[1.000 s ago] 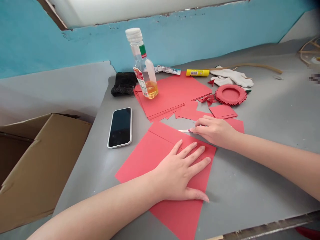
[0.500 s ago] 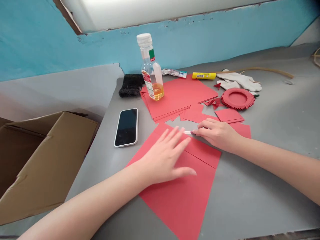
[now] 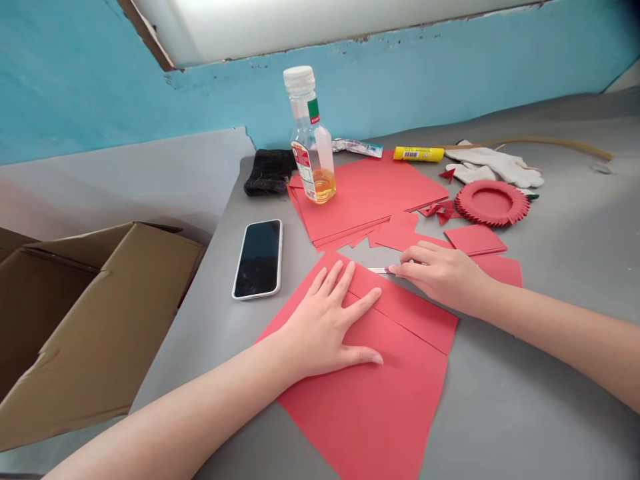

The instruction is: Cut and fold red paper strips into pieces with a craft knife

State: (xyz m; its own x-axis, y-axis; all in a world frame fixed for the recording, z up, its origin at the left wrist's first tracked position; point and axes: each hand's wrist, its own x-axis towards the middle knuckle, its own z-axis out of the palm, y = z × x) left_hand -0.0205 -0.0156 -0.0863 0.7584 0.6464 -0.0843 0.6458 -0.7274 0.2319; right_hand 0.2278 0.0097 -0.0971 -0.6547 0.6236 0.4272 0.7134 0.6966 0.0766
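- Since the earlier frame, the left hand (image 3: 320, 327) has settled nearer the far corner of the red sheet (image 3: 370, 413), fingers spread; my view has swung too, so everything on the table (image 3: 540, 387) sits further right.
- The red sheet lies flat at the near side of the table, set askew, partly under that left hand. I see nothing held there: the fingers are apart and the palm faces down.
- The right hand (image 3: 445, 273) pinches a slim pale strip (image 3: 379, 271), thumb and fingers together on it, its tip right by the sheet's far edge. I can't tell whether it touches the paper.
- I judge the step in hand to be steadying the sheet while the strip works along that edge. To my mind the next move calls for firm, even pressure on the left and a straight, unhurried stroke on the right.
- The sheet looks smooth and matte, with a straight line running alongside its far edge; fold or cut, I can't say.
- Beyond lie a crisp-edged paper stack (image 3: 370, 187), pointed scraps (image 3: 443, 212), and a round red piece (image 3: 493, 203) with a pleated rim and sunken centre.
- A clear glass bottle (image 3: 310, 147) with amber liquid stands on the stack.
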